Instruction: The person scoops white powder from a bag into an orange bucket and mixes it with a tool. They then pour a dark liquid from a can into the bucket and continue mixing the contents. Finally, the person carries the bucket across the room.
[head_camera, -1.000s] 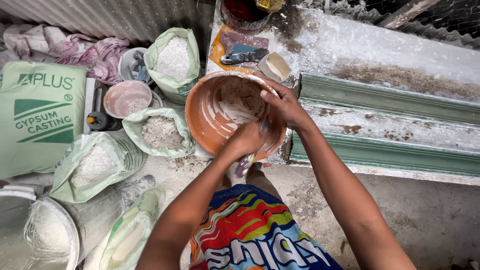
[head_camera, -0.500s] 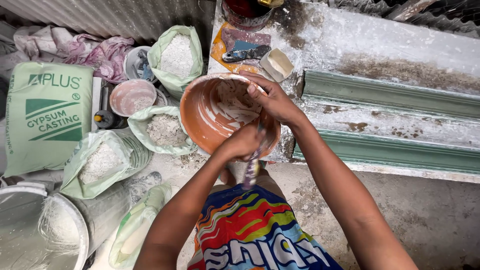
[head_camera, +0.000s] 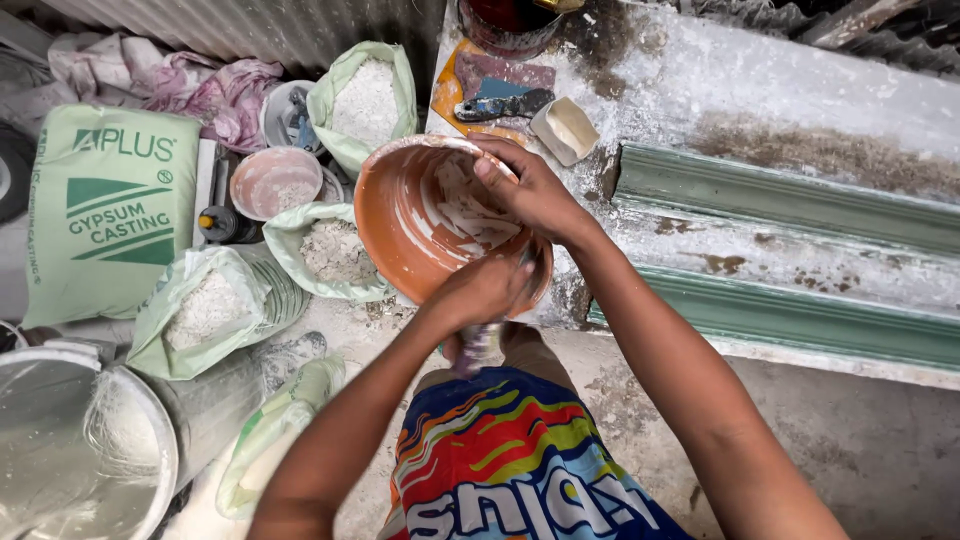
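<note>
head | orange bowl (head_camera: 425, 235) smeared white, tilted | both hands clamped on rim

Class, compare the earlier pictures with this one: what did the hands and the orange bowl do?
The right hand slid along the orange bowl rim towards its far side. The left hand stayed at the near rim, gripping a blurred tool. The powder bags stayed put.

The bowl (head_camera: 420, 225) is terracotta orange, streaked with white inside, and the sealed sack (head_camera: 110, 215) is pale green with darker green print. The shorts (head_camera: 520, 460) swirl in red, orange, yellow and blue; the moulding (head_camera: 790, 250) is faded green, smeared white
</note>
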